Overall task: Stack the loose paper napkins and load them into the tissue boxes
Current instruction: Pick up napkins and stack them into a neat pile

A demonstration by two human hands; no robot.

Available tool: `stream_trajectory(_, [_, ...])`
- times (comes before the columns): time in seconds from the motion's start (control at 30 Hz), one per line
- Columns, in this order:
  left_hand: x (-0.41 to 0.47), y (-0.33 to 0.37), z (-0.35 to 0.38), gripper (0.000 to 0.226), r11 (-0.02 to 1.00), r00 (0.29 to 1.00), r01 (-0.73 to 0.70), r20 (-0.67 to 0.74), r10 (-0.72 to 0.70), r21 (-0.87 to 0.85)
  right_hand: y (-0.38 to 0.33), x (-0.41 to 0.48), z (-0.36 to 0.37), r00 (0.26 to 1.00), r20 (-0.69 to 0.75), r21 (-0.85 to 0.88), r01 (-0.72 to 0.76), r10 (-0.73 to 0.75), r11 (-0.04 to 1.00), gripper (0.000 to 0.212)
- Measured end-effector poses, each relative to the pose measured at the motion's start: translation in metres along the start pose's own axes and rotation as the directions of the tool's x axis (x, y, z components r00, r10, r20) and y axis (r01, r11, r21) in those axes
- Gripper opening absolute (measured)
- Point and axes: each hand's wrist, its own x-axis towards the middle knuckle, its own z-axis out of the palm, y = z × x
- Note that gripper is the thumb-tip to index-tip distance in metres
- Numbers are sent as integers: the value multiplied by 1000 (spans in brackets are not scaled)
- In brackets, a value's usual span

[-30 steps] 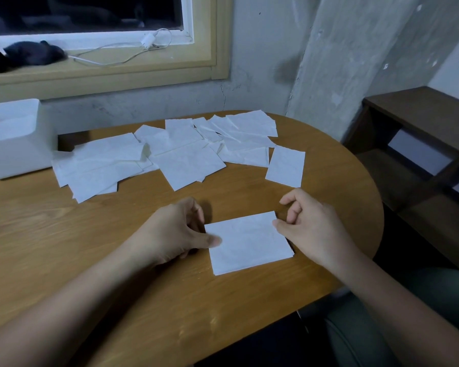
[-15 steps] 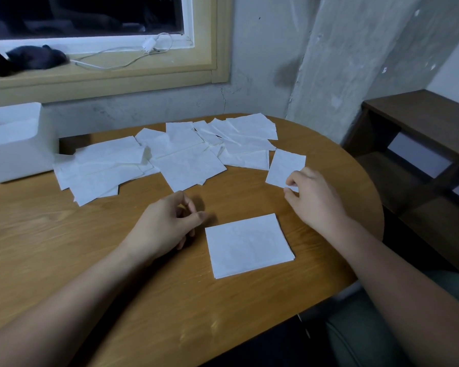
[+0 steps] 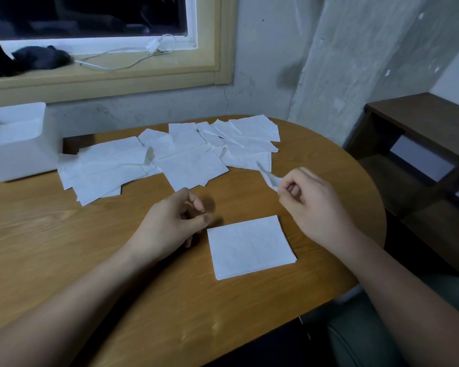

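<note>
Head view: mid-stacking. Right hand (image 3: 316,205) pinching a single napkin (image 3: 269,178) off the bench (image 3: 64,247), grip closed on its corner. Left hand (image 3: 170,226) loosely curled, holding nothing, just at 9 o'clock of the neat stack (image 3: 251,247). Loose pile (image 3: 170,160) at 12, tissue box (image 3: 19,152) at 10. Next, probably: squaring that sheet onto the stack. Plenty of bare wood around; bench edge close at 3.

Dim room — grey concrete wall (image 3: 270,62), wood-framed window (image 3: 112,75), dark shelf (image 3: 421,120).

Wood table (image 3: 64,247): loose napkins (image 3: 191,168); napkin stack (image 3: 249,247); tissue box (image 3: 19,157).
</note>
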Motion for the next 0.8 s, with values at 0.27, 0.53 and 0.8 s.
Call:
stream_trajectory(0.27, [-1, 4, 1, 48, 966, 998, -61, -38, 53, -253, -54, -19, -21, 990, 100, 295, 61, -95, 953, 12])
stream_trajectory(0.53, [0, 1, 0, 33, 813, 999, -24, 19, 43, -581, -48, -24, -23, 973, 221, 538, -183, 72, 823, 7])
stream_trajectory(0.8, [-3, 8, 1, 17, 827, 999, -39, -1, 47, -561, -32, -31, -7, 834, 367, 582, -552, 412, 597, 38])
